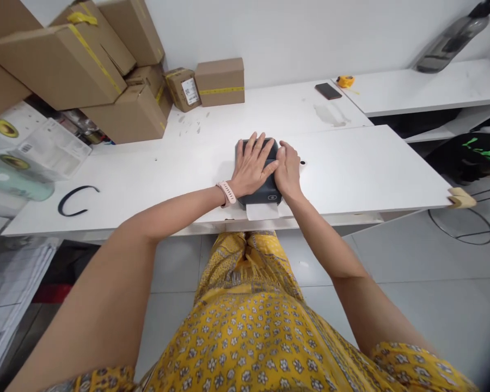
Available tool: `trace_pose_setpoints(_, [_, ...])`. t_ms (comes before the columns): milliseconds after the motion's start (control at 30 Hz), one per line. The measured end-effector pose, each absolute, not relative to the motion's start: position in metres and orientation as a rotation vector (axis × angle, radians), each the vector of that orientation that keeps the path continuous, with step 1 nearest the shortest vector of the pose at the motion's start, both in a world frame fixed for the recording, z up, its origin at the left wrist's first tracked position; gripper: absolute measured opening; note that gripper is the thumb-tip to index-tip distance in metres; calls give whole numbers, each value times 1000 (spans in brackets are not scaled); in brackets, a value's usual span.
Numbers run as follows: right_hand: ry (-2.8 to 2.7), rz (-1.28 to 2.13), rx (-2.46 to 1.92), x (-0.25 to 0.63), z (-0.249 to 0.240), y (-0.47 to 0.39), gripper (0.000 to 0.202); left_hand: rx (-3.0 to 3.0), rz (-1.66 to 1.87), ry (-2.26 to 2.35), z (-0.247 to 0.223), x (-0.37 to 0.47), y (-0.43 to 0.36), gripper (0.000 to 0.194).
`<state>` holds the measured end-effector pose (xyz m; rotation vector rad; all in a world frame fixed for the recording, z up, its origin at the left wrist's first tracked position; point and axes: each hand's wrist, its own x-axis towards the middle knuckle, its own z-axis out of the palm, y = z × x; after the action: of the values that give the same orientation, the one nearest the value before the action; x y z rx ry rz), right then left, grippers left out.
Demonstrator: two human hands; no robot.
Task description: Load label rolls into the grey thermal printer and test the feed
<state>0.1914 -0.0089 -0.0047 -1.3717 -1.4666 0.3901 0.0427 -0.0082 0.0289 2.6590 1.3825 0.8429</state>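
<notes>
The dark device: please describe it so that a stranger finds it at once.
On the white table, near the front edge, sits the dark device. The left hand lies on its top, the right hand against its side; unlike the flat black phone farther back, it has white paper at its front.

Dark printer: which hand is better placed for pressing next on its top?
Probably the left hand: it lies spread across the top of the dark printer, while the right hand rests against its right side.

1 head view, facing forward, steeply down
</notes>
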Motion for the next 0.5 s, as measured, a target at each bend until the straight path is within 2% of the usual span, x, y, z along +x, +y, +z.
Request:
trace_pose_setpoints(233, [-1731,177,-1513,185,20,-26,56,2675,885,1416,35,45,-14,68])
trace_pose_setpoints(500, [-1775,178,-1511,186,21,-30,53,2642,953,1435,33,49,-20,64])
